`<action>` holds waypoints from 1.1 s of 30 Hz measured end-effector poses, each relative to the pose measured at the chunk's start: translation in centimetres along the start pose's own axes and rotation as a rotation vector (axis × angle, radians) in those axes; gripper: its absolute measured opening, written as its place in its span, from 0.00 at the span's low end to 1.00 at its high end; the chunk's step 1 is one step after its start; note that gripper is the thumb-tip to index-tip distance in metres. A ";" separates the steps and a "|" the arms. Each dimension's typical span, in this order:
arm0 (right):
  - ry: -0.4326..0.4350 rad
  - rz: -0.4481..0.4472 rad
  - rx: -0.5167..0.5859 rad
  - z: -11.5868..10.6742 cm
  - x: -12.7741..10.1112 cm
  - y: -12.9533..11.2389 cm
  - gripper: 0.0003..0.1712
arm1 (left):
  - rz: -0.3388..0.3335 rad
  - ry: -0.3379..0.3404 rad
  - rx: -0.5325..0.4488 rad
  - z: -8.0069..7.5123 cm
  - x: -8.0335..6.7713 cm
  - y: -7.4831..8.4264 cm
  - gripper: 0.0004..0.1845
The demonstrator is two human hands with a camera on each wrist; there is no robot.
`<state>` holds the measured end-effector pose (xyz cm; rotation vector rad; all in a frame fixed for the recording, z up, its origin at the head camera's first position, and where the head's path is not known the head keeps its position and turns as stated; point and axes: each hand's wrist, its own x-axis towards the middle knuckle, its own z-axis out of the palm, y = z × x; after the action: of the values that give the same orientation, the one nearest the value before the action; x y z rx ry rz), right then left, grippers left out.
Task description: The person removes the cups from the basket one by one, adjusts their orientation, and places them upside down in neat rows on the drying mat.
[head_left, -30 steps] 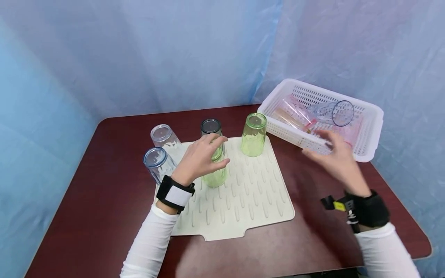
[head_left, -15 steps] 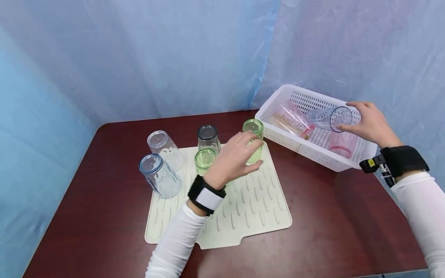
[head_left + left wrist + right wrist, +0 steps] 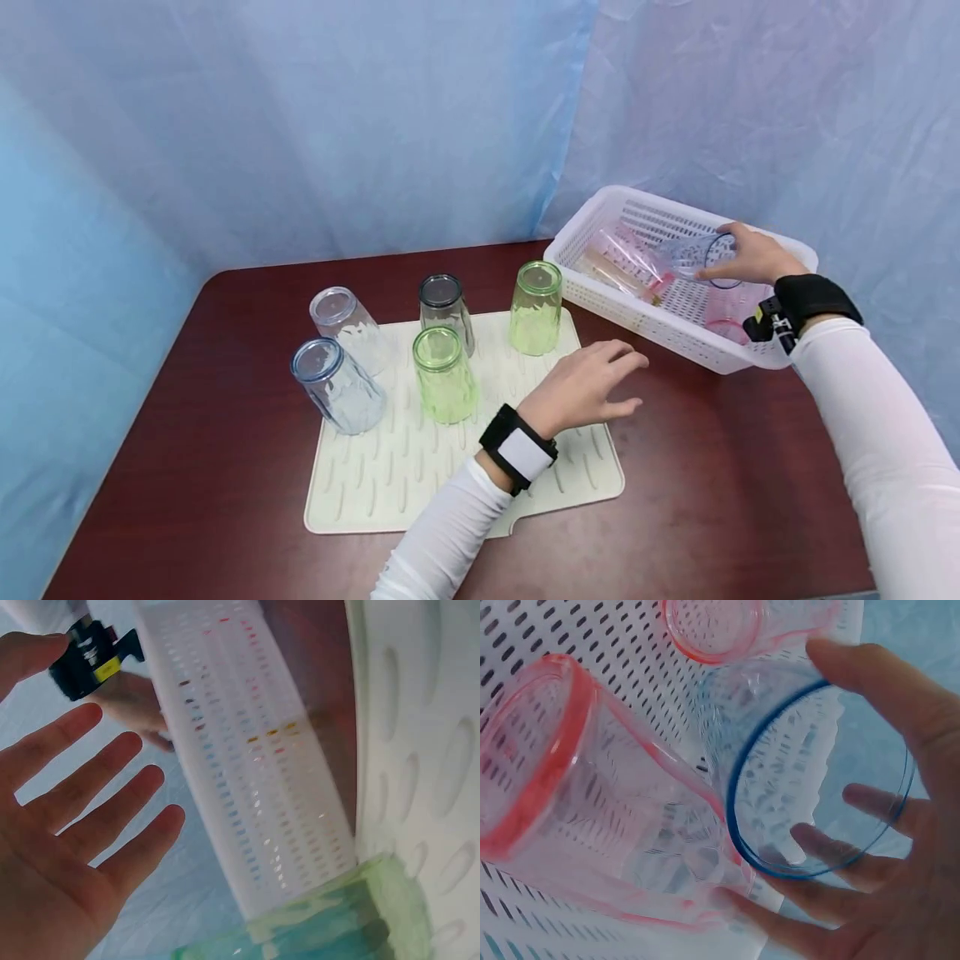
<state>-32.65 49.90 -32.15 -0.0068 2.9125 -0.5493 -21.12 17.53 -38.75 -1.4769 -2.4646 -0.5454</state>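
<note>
With right hand (image 3: 750, 257) fingers (image 3: 900, 705) curled around the blue-rimmed tumbler (image 3: 810, 772) in the white basket (image 3: 757, 354), left hand (image 3: 581, 392) fingers spread, adjacent pink tumblers (image 3: 607, 802) could be dragged.

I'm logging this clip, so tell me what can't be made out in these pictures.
- Head view: how many pink tumblers lie in the white perforated basket; its wall and the right hand cover them.
- Left wrist view: the green ribbed cup is cut off by the bottom edge.
- Right wrist view: the blue-rimmed clear tumbler has its base hidden behind a pink tumbler.
- Left hand: empty, open.
</note>
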 end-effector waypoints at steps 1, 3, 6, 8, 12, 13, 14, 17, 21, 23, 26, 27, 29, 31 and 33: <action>0.015 0.001 -0.001 0.1 -0.2 0.1 0.60 | 0.000 -0.013 -0.009 0.4 0.2 0.2 0.25; 0.046 -0.003 -0.009 0.0 -1.0 0.1 0.58 | -0.006 -0.031 -0.020 1.0 0.4 0.4 0.26; 0.099 -0.013 -0.012 -0.5 -2.7 0.0 0.55 | -0.016 -0.040 -0.027 1.6 0.7 0.5 0.28; 0.130 -0.020 0.003 -0.8 -4.2 -0.3 0.54 | -0.019 -0.030 -0.017 1.9 1.0 0.4 0.30; 0.217 -0.047 0.041 -1.1 -7.3 -1.3 0.54 | -0.007 0.021 0.028 2.0 2.3 0.4 0.33; 0.238 -0.069 0.047 -1.1 -7.9 -1.6 0.54 | -0.008 0.039 0.042 1.8 2.7 0.3 0.34; 0.260 -0.088 0.052 -1.1 -8.6 -2.0 0.53 | -0.012 0.057 0.054 1.7 3.2 0.3 0.35; 0.304 -0.153 0.055 -0.9 -10.6 -3.3 0.52 | -0.027 0.118 0.064 1.1 4.4 0.2 0.36; 0.328 -0.214 0.057 -0.2 -13.0 -4.9 0.52 | -0.050 0.183 0.055 0.1 5.3 -0.1 0.37; 0.335 -0.235 0.051 0.3 -14.1 -5.6 0.52 | -0.065 0.200 0.055 -0.3 5.7 -0.4 0.39; 0.341 -0.254 0.050 1.1 -16.0 -6.5 0.51 | -0.073 0.202 0.048 -0.7 6.1 -0.7 0.42; 0.338 -0.258 0.051 1.5 -16.6 -6.7 0.50 | -0.073 0.193 0.040 -0.8 6.3 -0.8 0.44; 0.334 -0.268 0.065 2.1 -17.6 -7.2 0.50 | -0.064 0.171 0.029 -0.8 6.4 -0.9 0.46; 0.329 -0.287 0.077 2.7 -18.4 -7.6 0.50 | -0.049 0.149 0.019 -0.7 6.5 -0.8 0.48; 0.322 -0.307 0.084 3.2 -18.9 -7.9 0.50 | -0.030 0.129 0.020 -0.6 6.6 -0.8 0.50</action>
<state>-13.71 42.05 -28.95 -0.3958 3.2188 -0.7864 -24.91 22.24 -35.95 -1.3542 -2.3897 -0.5999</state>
